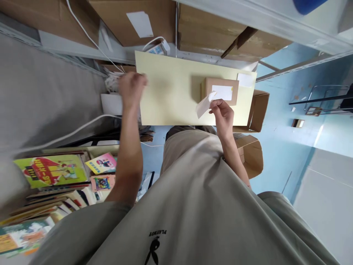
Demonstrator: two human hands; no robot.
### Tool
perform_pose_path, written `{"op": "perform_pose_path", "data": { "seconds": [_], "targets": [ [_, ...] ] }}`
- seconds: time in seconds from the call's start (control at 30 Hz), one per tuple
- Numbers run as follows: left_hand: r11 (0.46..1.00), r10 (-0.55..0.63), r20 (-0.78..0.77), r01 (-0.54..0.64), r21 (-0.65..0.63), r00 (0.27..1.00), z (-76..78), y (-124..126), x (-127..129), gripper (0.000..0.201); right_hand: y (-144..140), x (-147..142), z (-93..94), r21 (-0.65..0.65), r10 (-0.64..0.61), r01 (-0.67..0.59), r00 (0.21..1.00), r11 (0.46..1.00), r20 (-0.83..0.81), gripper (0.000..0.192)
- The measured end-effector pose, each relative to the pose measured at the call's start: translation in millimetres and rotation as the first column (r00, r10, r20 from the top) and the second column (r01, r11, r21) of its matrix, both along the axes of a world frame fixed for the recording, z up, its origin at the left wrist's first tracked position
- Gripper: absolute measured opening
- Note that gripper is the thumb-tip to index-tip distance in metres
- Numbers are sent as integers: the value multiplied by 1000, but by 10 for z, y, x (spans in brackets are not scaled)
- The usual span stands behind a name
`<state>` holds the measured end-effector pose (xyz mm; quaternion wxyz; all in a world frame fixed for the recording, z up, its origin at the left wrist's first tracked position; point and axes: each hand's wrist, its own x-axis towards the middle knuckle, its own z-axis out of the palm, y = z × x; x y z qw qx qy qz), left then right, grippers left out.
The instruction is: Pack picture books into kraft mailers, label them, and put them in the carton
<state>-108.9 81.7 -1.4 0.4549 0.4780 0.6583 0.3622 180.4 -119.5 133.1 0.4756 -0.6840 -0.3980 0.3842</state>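
Observation:
A small brown cardboard box (207, 85) with a white label (222, 92) lies on a pale yellow tabletop (171, 95). My right hand (224, 115) is just in front of the box and pinches a white paper strip (203, 105) whose far end touches the box's near edge. My left hand (131, 87) is blurred at the table's left edge, next to a pile of white items (112, 80). Its fingers look curled, and I cannot tell whether it holds anything. Another white slip (245, 80) lies at the table's right corner.
Stacks of colourful books (52, 171) fill the lower left. Large cardboard boxes (198, 25) sit on metal shelves beyond the table. Open cartons (252, 154) stand on the blue floor to the right. A white cable (82, 127) and a power strip (157, 48) lie at the left and back.

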Motion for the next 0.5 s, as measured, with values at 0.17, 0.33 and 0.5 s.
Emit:
{"op": "perform_pose_path", "data": {
  "seconds": [0.17, 0.33, 0.5],
  "targets": [
    [866, -339, 555, 483, -131, 759, 384, -853, 1068, 41, 35, -32, 37, -29, 21, -21, 999, 999, -27, 55],
    [850, -284, 647, 498, -170, 707, 448, -1055, 1241, 54, 36, -68, 65, -47, 17, -19, 999, 999, -45, 59],
    [833, -295, 663, 525, -175, 688, 375, -975, 1207, 46, 35, -63, 63, -63, 1, -5, 998, 998, -61, 58]
  ]
}}
